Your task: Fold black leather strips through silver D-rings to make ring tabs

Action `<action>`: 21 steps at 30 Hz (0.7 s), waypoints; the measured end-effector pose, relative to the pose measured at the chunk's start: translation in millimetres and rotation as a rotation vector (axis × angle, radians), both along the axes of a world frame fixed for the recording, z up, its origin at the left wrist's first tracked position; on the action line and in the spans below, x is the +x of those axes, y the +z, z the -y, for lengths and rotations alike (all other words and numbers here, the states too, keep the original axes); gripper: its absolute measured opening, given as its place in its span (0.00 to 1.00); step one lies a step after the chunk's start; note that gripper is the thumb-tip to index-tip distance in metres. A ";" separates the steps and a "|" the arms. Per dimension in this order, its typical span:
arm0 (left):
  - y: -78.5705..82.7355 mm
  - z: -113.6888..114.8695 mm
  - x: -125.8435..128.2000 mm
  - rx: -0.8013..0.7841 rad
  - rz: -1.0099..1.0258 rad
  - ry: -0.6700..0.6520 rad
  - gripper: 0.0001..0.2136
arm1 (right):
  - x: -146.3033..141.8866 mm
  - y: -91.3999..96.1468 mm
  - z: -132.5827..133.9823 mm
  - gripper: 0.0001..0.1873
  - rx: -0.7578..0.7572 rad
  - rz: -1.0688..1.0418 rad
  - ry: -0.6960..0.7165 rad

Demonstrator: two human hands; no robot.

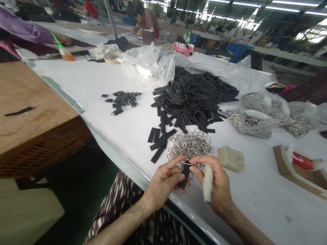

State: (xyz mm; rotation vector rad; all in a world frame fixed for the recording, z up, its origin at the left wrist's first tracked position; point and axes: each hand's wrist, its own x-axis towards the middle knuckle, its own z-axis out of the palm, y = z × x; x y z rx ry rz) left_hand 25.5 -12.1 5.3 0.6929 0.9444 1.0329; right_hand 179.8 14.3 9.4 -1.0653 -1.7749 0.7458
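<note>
My left hand is closed around a short black strip, held upright between thumb and fingers at the table's near edge. My right hand pinches a thin metal piece, seemingly a metal ring, at the strip's top end. A white, wrapped-looking cylinder lies along the right hand's fingers; whether it is a covered finger or a handle I cannot tell. Just beyond both hands is a heap of silver metal rings. Behind it spreads a large pile of black strips, with several loose ones nearer me.
Left of the pile lie black strips fitted with rings. To the right are a pale block, clear bags of rings and a cardboard tray. A glue bottle stands far left by a co-worker's purple sleeve.
</note>
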 end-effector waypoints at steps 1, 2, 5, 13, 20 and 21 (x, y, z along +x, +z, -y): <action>0.0 0.1 0.1 0.005 -0.006 0.004 0.22 | 0.2 -0.7 -0.5 0.12 0.015 0.006 0.004; -0.1 0.3 0.3 0.009 -0.008 0.008 0.21 | 0.5 -1.5 -1.0 0.12 0.030 0.014 0.002; 0.0 1.0 0.8 0.016 -0.014 0.014 0.21 | 2.5 -4.2 -2.2 0.12 0.102 0.054 -0.010; 2.4 1.1 0.2 -0.026 0.032 0.006 0.22 | 11.6 -1.5 -6.8 0.10 0.514 0.322 0.155; 0.3 -1.1 -3.1 -0.030 0.076 -0.001 0.22 | 2.1 -2.3 -0.8 0.08 0.119 0.119 0.060; 0.4 -1.3 -3.5 -0.032 0.074 0.000 0.22 | 0.8 -2.0 0.1 0.08 0.068 0.079 0.052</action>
